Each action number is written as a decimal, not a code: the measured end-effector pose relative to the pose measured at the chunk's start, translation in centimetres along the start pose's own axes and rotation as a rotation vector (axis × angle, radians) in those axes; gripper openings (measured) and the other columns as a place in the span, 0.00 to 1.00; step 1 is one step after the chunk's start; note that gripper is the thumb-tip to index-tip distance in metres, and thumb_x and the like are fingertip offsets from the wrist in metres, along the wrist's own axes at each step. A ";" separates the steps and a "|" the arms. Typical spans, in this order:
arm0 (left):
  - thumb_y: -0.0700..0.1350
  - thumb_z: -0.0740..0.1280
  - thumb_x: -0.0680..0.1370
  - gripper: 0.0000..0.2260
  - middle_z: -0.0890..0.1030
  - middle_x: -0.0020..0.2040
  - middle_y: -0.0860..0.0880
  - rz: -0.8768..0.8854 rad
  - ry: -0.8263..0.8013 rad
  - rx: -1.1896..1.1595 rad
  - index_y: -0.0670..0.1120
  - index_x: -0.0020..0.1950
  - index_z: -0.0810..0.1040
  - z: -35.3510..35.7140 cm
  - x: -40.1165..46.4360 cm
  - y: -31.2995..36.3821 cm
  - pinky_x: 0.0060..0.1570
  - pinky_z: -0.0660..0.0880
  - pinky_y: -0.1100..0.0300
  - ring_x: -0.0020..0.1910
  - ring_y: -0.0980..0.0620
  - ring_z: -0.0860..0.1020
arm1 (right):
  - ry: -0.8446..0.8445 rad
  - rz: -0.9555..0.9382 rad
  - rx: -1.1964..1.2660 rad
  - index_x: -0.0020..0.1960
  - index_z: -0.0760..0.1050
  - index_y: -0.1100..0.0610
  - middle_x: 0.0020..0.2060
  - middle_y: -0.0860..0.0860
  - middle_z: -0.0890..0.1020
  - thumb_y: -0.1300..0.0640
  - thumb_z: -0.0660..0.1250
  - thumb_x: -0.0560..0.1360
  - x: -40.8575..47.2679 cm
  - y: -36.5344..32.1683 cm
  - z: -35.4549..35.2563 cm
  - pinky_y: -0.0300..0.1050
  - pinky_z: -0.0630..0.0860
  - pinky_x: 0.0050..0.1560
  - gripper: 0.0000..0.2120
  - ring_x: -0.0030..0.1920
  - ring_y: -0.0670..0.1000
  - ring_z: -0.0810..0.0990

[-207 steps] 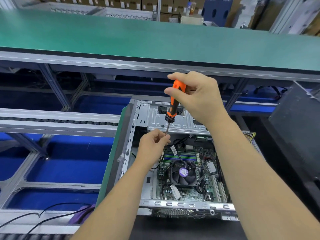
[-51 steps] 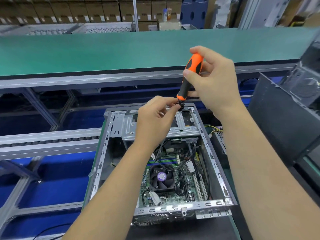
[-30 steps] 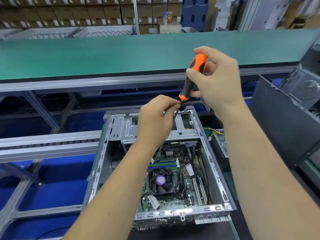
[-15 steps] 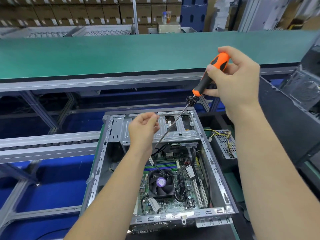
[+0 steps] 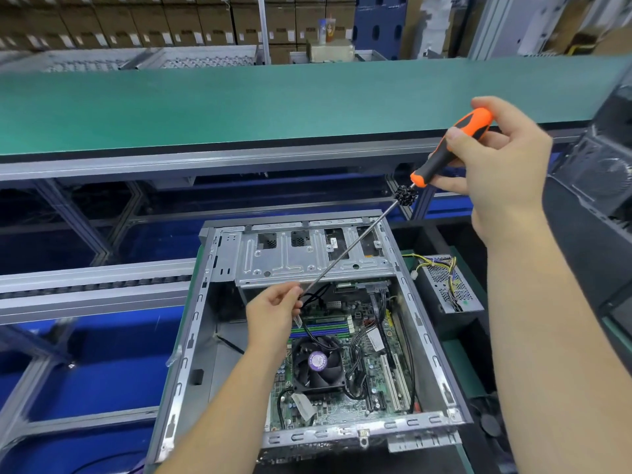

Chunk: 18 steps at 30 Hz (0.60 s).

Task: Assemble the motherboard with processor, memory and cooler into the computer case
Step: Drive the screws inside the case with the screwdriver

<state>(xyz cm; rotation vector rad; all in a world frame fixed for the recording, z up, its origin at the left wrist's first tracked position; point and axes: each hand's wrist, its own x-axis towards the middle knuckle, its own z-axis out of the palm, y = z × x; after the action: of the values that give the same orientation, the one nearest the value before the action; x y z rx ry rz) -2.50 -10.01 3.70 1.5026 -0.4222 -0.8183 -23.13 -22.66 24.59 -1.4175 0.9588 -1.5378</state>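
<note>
Above the open grey metal computer case (image 5: 219, 336), the right hand (image 5: 496, 172) grips an orange-and-black screwdriver (image 5: 448, 148); the left hand (image 5: 273, 313) pinches its tip over the green motherboard (image 5: 362, 371). A screw could slip into the board.

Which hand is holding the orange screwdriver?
The right hand grips the orange screwdriver handle. The left hand only pinches near its metal tip, low inside the computer case.

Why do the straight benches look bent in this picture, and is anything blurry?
Head view: the wide-angle lens bows the green bench and the rails toward the edges; the far cartons are soft; the computer case rim catches bright glare; the right hand and its screwdriver stay fairly sharp.
</note>
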 end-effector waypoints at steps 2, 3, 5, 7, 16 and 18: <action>0.34 0.70 0.77 0.05 0.84 0.37 0.49 -0.029 0.006 0.001 0.43 0.48 0.84 -0.2 0.2 -0.1 0.37 0.79 0.65 0.34 0.58 0.80 | 0.010 0.004 -0.009 0.61 0.77 0.50 0.36 0.45 0.82 0.65 0.69 0.76 0.1 0.2 -0.1 0.52 0.85 0.37 0.16 0.42 0.52 0.84; 0.34 0.70 0.77 0.06 0.84 0.38 0.48 -0.035 0.005 0.011 0.43 0.48 0.84 -0.3 0.4 -0.1 0.37 0.79 0.65 0.35 0.56 0.80 | 0.015 0.004 -0.012 0.61 0.77 0.49 0.36 0.44 0.82 0.64 0.69 0.76 0.1 0.3 -0.2 0.52 0.85 0.37 0.16 0.42 0.52 0.84; 0.33 0.69 0.77 0.06 0.84 0.39 0.46 -0.055 -0.011 0.021 0.42 0.49 0.83 -0.6 0.5 -0.4 0.37 0.78 0.65 0.36 0.54 0.80 | 0.027 0.008 -0.002 0.60 0.77 0.49 0.36 0.43 0.82 0.64 0.69 0.76 0.1 0.4 -0.3 0.52 0.85 0.37 0.16 0.43 0.53 0.85; 0.33 0.68 0.78 0.06 0.83 0.40 0.45 -0.085 -0.033 0.015 0.42 0.51 0.82 -0.8 0.6 -0.7 0.36 0.78 0.65 0.36 0.53 0.79 | 0.035 0.009 -0.002 0.60 0.77 0.49 0.34 0.42 0.82 0.64 0.69 0.76 0.2 0.5 -0.4 0.52 0.85 0.36 0.16 0.42 0.52 0.85; 0.34 0.68 0.79 0.07 0.86 0.40 0.47 -0.111 -0.063 0.024 0.44 0.48 0.84 -0.7 0.9 -1.2 0.37 0.78 0.62 0.35 0.55 0.79 | 0.035 0.021 -0.012 0.61 0.77 0.51 0.37 0.44 0.82 0.64 0.70 0.76 0.0 0.9 0.0 0.51 0.85 0.36 0.16 0.42 0.52 0.85; 0.34 0.69 0.78 0.07 0.86 0.41 0.45 -0.091 -0.058 0.060 0.45 0.47 0.84 -0.8 0.9 -1.2 0.38 0.79 0.61 0.35 0.54 0.79 | 0.029 0.014 -0.023 0.62 0.77 0.51 0.37 0.44 0.82 0.64 0.69 0.76 0.0 0.8 0.0 0.52 0.85 0.37 0.16 0.42 0.52 0.85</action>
<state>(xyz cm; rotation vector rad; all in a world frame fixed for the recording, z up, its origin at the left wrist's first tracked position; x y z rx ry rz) -1.57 -9.93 2.28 1.5657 -0.4271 -0.9290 -23.03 -22.96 23.84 -1.4055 1.0048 -1.5457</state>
